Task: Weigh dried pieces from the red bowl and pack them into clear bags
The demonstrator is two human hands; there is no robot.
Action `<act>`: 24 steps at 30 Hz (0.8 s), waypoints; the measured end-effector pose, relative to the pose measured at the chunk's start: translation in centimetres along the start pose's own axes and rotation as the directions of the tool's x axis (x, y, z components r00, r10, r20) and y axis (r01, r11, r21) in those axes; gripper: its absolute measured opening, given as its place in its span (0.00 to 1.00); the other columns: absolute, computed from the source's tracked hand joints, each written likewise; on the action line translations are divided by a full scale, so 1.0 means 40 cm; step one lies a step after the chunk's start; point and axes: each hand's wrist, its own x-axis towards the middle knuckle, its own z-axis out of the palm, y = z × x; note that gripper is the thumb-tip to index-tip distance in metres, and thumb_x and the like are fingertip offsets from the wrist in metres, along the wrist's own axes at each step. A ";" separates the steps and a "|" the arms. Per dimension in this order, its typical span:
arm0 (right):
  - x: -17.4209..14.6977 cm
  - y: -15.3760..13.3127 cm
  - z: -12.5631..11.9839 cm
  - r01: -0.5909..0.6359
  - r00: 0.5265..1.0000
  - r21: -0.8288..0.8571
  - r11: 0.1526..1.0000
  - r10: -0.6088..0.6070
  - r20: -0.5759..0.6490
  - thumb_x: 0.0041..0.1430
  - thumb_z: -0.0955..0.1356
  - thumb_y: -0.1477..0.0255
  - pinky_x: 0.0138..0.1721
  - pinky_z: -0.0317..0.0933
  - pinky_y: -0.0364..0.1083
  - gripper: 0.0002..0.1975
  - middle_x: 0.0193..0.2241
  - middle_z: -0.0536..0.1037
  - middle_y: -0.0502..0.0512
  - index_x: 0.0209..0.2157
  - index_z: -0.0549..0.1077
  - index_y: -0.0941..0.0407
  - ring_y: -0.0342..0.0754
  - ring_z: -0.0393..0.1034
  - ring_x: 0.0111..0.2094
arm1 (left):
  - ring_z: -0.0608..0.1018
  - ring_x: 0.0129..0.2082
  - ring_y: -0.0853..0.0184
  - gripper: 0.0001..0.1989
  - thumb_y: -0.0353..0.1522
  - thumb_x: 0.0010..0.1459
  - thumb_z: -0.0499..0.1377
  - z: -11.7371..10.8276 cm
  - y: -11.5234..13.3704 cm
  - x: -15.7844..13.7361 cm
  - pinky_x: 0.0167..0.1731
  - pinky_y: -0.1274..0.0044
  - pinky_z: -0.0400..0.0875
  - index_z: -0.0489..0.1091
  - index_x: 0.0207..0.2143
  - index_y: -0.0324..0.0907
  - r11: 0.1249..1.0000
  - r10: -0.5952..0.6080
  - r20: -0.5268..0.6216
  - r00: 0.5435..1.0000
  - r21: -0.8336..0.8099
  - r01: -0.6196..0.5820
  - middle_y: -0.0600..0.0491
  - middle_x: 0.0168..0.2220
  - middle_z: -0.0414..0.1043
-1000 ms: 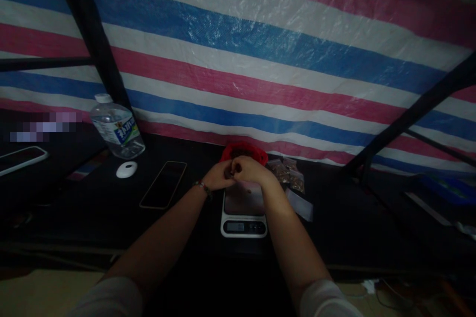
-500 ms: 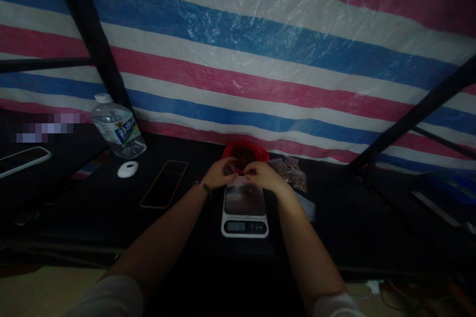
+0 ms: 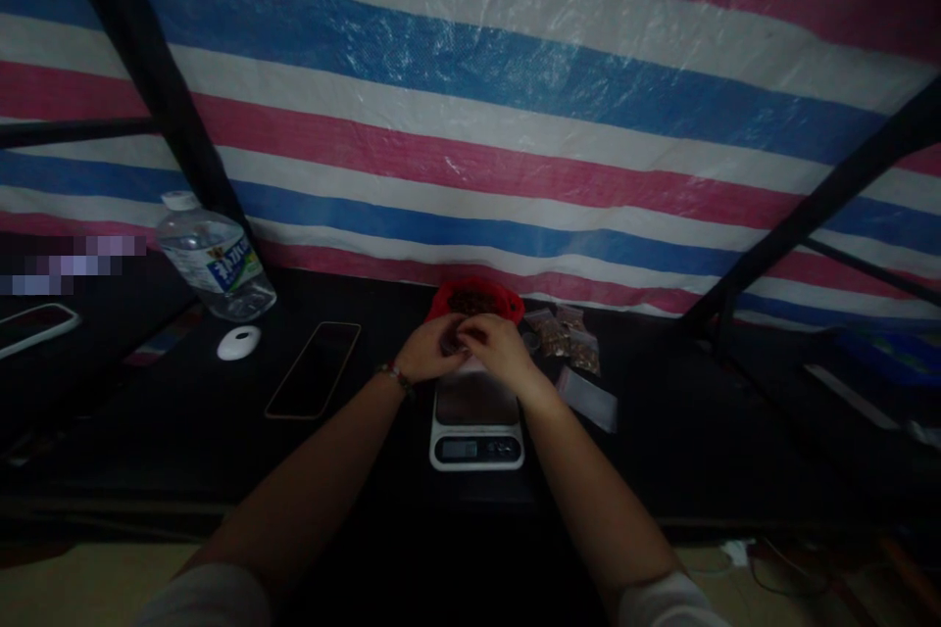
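My left hand point(image 3: 432, 349), with a beaded bracelet at its wrist, is closed on a small clear plastic bag point(image 3: 474, 365). My right hand point(image 3: 494, 345) meets it, its fingers bent and pinching at the bag's top; the fingertips partly hide each other. Both are above the far end of a white digital kitchen scale point(image 3: 476, 451), whose display is lit but too dim to read. Right behind the hands is a red plastic basket point(image 3: 515, 302) with small dark brown pieces point(image 3: 471, 300) in it. The hands cover its near rim.
Several filled little bags point(image 3: 569, 333) lie right of the basket, with flat clear bags point(image 3: 589, 402) nearer me. To the left are a phone point(image 3: 315, 370), a white mouse-like object point(image 3: 238, 343) and a large water bottle point(image 3: 217, 260). A striped tarp point(image 3: 470, 147) hangs behind the black table.
My hands have come closer together, the right one shifting left until its fingers meet the left hand's. The view has turned slightly, so things appear a little further left.
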 end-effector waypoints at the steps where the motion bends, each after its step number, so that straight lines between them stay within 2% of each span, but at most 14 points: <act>1: 0.001 -0.007 0.005 0.020 1.000 0.000 1.000 -0.020 0.012 0.58 0.65 0.76 0.45 0.58 0.44 0.07 0.36 0.77 0.54 0.35 0.75 0.57 0.44 0.68 0.40 | 0.75 0.43 0.60 0.25 0.33 0.46 0.61 0.001 0.007 0.001 0.44 0.71 0.69 0.65 0.48 0.39 1.000 0.011 -0.011 1.000 0.001 -0.011 0.47 0.44 0.72; 5: -0.008 -0.017 0.015 0.121 0.991 0.004 0.993 -0.121 0.060 0.56 0.68 0.72 0.47 0.57 0.45 0.04 0.37 0.75 0.54 0.32 0.75 0.57 0.45 0.67 0.42 | 0.75 0.43 0.59 0.27 0.36 0.45 0.63 0.006 0.025 -0.002 0.45 0.69 0.69 0.65 0.49 0.39 1.000 -0.016 -0.081 0.997 -0.018 0.014 0.46 0.45 0.72; 7: -0.015 -0.012 0.004 0.157 0.986 0.012 0.988 -0.157 0.063 0.55 0.68 0.73 0.47 0.57 0.45 0.04 0.36 0.74 0.54 0.30 0.75 0.57 0.46 0.66 0.42 | 0.74 0.44 0.58 0.32 0.38 0.44 0.65 0.009 0.028 -0.005 0.46 0.69 0.69 0.62 0.52 0.39 0.996 -0.032 -0.094 0.995 -0.081 0.025 0.45 0.46 0.71; 9: -0.019 -0.003 -0.018 0.159 0.987 0.014 0.987 -0.159 0.005 0.58 0.65 0.74 0.48 0.56 0.46 0.06 0.38 0.73 0.55 0.30 0.74 0.57 0.46 0.65 0.43 | 0.72 0.49 0.56 0.42 0.40 0.41 0.66 0.012 0.024 -0.007 0.49 0.68 0.67 0.56 0.57 0.38 0.980 -0.025 -0.101 0.995 -0.197 0.005 0.43 0.51 0.67; 11: -0.021 0.008 -0.044 0.142 0.986 0.019 0.990 -0.140 -0.090 0.60 0.62 0.74 0.50 0.55 0.47 0.07 0.42 0.71 0.57 0.33 0.73 0.57 0.47 0.63 0.47 | 0.69 0.53 0.54 0.47 0.44 0.42 0.66 0.017 0.015 -0.008 0.51 0.67 0.65 0.50 0.60 0.38 0.933 -0.013 -0.101 0.995 -0.359 -0.024 0.40 0.55 0.62; 12: -0.022 0.014 -0.054 0.137 0.984 0.028 0.990 -0.133 -0.121 0.61 0.61 0.74 0.51 0.55 0.47 0.08 0.44 0.70 0.58 0.34 0.72 0.57 0.47 0.62 0.49 | 0.68 0.54 0.54 0.46 0.45 0.44 0.64 0.020 0.009 -0.009 0.51 0.67 0.65 0.50 0.61 0.38 0.899 -0.011 -0.085 0.996 -0.438 -0.028 0.40 0.56 0.62; 14: -0.025 0.027 -0.064 0.151 0.979 0.071 0.986 -0.139 -0.150 0.61 0.61 0.74 0.53 0.54 0.49 0.08 0.47 0.68 0.58 0.35 0.71 0.56 0.48 0.61 0.51 | 0.72 0.50 0.56 0.39 0.46 0.49 0.61 0.027 -0.003 -0.009 0.49 0.67 0.67 0.55 0.58 0.37 0.838 -0.015 -0.007 1.000 -0.545 0.008 0.42 0.52 0.67; 17: -0.033 0.050 -0.043 0.177 0.962 0.208 0.962 -0.125 -0.241 0.59 0.62 0.73 0.52 0.56 0.50 0.07 0.48 0.68 0.57 0.35 0.71 0.54 0.49 0.62 0.51 | 0.77 0.39 0.60 0.26 0.42 0.51 0.61 0.038 -0.014 -0.010 0.41 0.70 0.70 0.67 0.48 0.36 0.842 -0.070 0.115 0.991 -0.525 0.121 0.45 0.41 0.74; 19: -0.040 0.067 -0.012 0.135 0.952 0.351 0.926 -0.023 -0.305 0.56 0.65 0.71 0.47 0.61 0.49 0.09 0.47 0.70 0.57 0.40 0.71 0.53 0.49 0.66 0.46 | 0.77 0.37 0.62 0.21 0.40 0.50 0.62 0.043 -0.014 -0.010 0.39 0.71 0.71 0.70 0.43 0.35 0.865 -0.119 0.118 0.986 -0.474 0.161 0.46 0.38 0.75; 21: -0.048 0.085 0.018 0.040 0.956 0.481 0.876 0.106 -0.273 0.52 0.68 0.69 0.40 0.64 0.47 0.16 0.42 0.73 0.56 0.44 0.70 0.53 0.47 0.70 0.37 | 0.77 0.37 0.62 0.21 0.39 0.48 0.64 0.045 -0.010 -0.009 0.39 0.72 0.71 0.70 0.43 0.35 0.878 -0.146 0.088 0.985 -0.447 0.170 0.46 0.39 0.75; 22: -0.051 0.092 0.029 -0.004 0.958 0.515 0.857 0.150 -0.243 0.51 0.69 0.69 0.37 0.64 0.46 0.16 0.38 0.75 0.55 0.43 0.71 0.54 0.47 0.70 0.34 | 0.77 0.38 0.62 0.22 0.38 0.47 0.65 0.046 -0.007 -0.009 0.39 0.72 0.71 0.70 0.43 0.35 0.882 -0.154 0.075 0.985 -0.439 0.171 0.46 0.39 0.75; 24: -0.056 0.104 0.043 -0.049 0.956 0.530 0.847 0.193 -0.219 0.51 0.69 0.68 0.37 0.64 0.45 0.10 0.32 0.76 0.53 0.36 0.74 0.56 0.47 0.70 0.32 | 0.77 0.37 0.62 0.23 0.37 0.45 0.66 0.046 -0.004 -0.008 0.38 0.72 0.71 0.71 0.43 0.35 0.886 -0.162 0.065 0.985 -0.429 0.174 0.46 0.38 0.75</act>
